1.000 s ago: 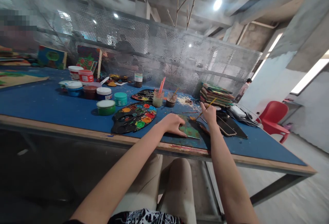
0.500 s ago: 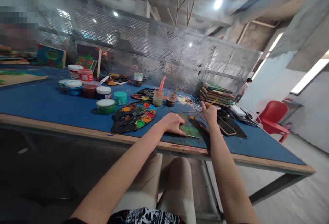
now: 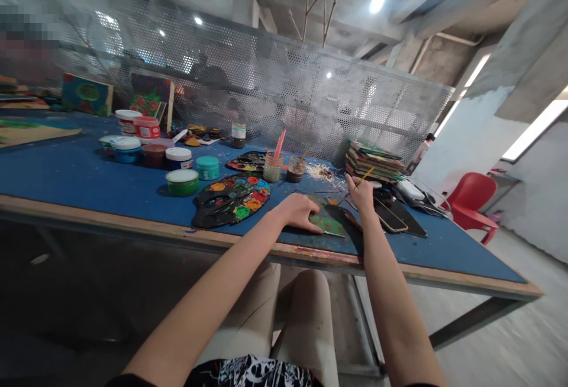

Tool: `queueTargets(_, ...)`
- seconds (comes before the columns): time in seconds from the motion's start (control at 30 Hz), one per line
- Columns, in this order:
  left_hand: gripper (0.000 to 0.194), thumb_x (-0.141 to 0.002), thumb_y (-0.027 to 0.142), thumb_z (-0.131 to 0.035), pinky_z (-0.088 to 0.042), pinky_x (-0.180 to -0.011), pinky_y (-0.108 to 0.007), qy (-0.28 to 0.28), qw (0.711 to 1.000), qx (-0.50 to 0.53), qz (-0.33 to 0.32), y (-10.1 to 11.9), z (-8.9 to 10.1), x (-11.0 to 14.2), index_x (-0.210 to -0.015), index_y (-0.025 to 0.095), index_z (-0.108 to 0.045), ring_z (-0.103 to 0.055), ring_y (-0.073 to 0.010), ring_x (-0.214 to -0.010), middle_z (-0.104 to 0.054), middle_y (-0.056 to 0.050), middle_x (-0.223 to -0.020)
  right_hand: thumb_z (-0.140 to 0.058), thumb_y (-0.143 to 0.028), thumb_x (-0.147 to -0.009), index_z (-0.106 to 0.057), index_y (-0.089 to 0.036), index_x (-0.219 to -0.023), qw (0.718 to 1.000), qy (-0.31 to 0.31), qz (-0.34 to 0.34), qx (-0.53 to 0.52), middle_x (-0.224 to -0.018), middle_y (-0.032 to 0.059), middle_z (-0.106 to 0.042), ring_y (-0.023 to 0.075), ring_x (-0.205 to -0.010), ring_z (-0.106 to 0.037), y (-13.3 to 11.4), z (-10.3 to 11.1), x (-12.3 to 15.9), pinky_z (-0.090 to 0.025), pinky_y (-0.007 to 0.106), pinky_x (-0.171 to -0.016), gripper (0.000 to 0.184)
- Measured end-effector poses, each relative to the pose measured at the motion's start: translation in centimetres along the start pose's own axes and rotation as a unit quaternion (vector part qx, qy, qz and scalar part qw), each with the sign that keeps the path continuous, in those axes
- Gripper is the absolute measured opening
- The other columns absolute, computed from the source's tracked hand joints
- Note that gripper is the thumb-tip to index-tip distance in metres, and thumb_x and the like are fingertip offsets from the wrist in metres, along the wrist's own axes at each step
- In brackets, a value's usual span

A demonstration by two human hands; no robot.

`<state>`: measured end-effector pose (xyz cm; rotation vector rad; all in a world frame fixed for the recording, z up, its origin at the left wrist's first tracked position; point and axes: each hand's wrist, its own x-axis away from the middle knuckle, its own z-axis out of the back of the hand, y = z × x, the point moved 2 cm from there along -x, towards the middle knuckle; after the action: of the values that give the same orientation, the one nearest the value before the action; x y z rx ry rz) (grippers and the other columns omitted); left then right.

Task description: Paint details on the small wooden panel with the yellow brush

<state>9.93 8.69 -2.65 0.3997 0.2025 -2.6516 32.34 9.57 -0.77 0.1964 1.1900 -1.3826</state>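
My left hand (image 3: 299,211) lies flat with fingers stretched on a small green painted board (image 3: 327,223) near the front edge of the blue table (image 3: 80,180). My right hand (image 3: 361,194) is pinched on a thin yellow paintbrush (image 3: 360,184), its tip pointing down at the board's far edge. A black palette (image 3: 231,199) with many colour blobs lies just left of my left hand.
Several paint pots (image 3: 182,183) stand at the left. Two jars with brushes (image 3: 273,167) sit behind the palette. A stack of painted boards (image 3: 373,162), a phone (image 3: 389,216) and cables lie at the right. A perforated metal screen (image 3: 275,97) backs the table; a red chair (image 3: 470,200) is beyond.
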Motion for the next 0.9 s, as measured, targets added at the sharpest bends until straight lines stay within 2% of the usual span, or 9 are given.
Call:
queueTargets(0.13,0.052,-0.081,0.066,-0.058,-0.047,-0.064,-0.030,-0.001,1.000,0.000,0.000,0.0,0.0,0.0,-0.070,0.016,-0.059,-0.055,-0.0128,-0.061,-0.059,0.001,-0.065,-0.035,-0.068,-0.083,-0.029,-0.023,-0.051,1.000,0.013,-0.003,-0.006,-0.049,-0.0045,-0.024,0.0102,-0.053,-0.027,-0.1,0.1,0.1,-0.025,0.028,-0.055,0.055)
queueTargets(0.37,0.052,-0.080,0.067,-0.058,-0.046,-0.062,-0.029,0.004,1.000,0.002,0.001,0.1,0.1,0.1,-0.069,0.016,-0.059,-0.055,-0.0129,-0.061,-0.061,0.000,-0.065,-0.043,-0.068,-0.081,-0.037,-0.023,-0.051,1.000,-0.011,-0.009,-0.008,-0.046,-0.0043,-0.032,0.0107,-0.051,-0.031,0.2,-0.6,0.2,-0.027,0.027,-0.055,0.055)
queueTargets(0.67,0.052,-0.083,0.066,-0.056,-0.048,-0.065,-0.030,-0.020,1.000,-0.012,0.002,0.2,0.3,0.0,-0.072,0.016,-0.059,-0.057,-0.0133,-0.063,-0.060,0.000,-0.067,-0.045,-0.065,-0.082,-0.041,-0.023,-0.051,1.000,-0.008,-0.020,0.003,-0.042,-0.0028,-0.037,0.0121,-0.051,-0.034,0.7,-0.7,0.1,-0.028,0.027,-0.055,0.052)
queueTargets(0.9,0.052,-0.081,0.067,-0.057,-0.050,-0.067,-0.031,-0.032,0.999,-0.021,0.003,0.4,0.5,0.1,-0.075,0.016,-0.061,-0.058,-0.0139,-0.066,-0.062,-0.001,-0.070,-0.043,-0.063,-0.081,-0.039,-0.024,-0.050,0.999,0.010,-0.028,0.011,-0.045,-0.0025,-0.036,0.0128,-0.051,-0.033,1.0,-0.6,-0.1,-0.027,0.029,-0.057,0.050)
